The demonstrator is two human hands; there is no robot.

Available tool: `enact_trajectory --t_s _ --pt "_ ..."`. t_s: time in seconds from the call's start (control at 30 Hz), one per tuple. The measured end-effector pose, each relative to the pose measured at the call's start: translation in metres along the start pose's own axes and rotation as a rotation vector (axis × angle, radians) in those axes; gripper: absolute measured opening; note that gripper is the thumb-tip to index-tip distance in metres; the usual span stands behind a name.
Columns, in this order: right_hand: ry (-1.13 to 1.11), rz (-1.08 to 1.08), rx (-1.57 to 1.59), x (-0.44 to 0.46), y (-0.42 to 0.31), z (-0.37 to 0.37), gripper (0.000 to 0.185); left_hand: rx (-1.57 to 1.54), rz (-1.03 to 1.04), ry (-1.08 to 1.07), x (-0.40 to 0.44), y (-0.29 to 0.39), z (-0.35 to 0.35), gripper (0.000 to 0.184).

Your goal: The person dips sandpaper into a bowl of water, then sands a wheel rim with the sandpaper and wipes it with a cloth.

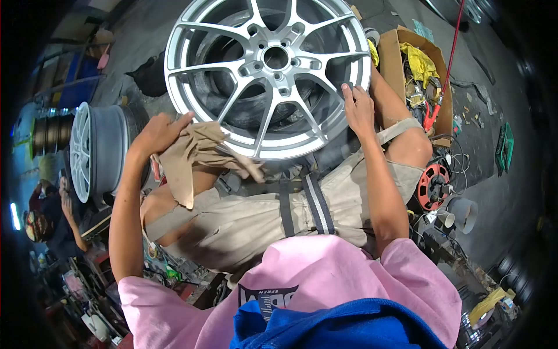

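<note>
Cloth (192, 150) hangs from palm-down left hand (158, 135) — right hand (360, 111) clasps wheel (264, 135) edge.

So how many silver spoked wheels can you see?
2: one in front of the person, with their right hand at its rim, and one standing upright at left. More may be hidden or cut off.

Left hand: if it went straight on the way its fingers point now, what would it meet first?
Most likely the silver wheel, at the part of its rim just past the fingertips. The left hand may already be touching it; depth is unclear there.
</note>
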State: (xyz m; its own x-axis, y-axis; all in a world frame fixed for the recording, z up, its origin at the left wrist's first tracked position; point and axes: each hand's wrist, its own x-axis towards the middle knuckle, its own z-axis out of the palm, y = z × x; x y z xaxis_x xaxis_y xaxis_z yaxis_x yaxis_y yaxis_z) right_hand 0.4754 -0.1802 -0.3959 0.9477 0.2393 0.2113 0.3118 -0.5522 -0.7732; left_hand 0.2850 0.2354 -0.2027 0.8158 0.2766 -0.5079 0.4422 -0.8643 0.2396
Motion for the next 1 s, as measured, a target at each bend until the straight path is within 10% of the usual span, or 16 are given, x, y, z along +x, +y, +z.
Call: enact_trajectory --t_s 0.23,0.57,0.77,1.0 --pt "-0.098 0.094 -0.089 -0.008 -0.011 0.008 0.05 -0.661 0.022 0.139 -0.012 0.004 0.09 0.071" --pt "-0.152 0.26 -0.03 -0.067 -0.039 0.005 0.054 -0.466 -0.026 0.374 0.065 -0.056 0.046 0.069" --pt "-0.296 0.656 0.756 -0.153 -0.099 0.072 0.054 -0.169 0.06 0.677 0.14 -0.042 -0.04 0.067" --pt "-0.397 0.106 0.233 -0.095 -0.115 -0.004 0.041 -0.398 0.159 0.819 0.127 -0.024 -0.047 0.051"
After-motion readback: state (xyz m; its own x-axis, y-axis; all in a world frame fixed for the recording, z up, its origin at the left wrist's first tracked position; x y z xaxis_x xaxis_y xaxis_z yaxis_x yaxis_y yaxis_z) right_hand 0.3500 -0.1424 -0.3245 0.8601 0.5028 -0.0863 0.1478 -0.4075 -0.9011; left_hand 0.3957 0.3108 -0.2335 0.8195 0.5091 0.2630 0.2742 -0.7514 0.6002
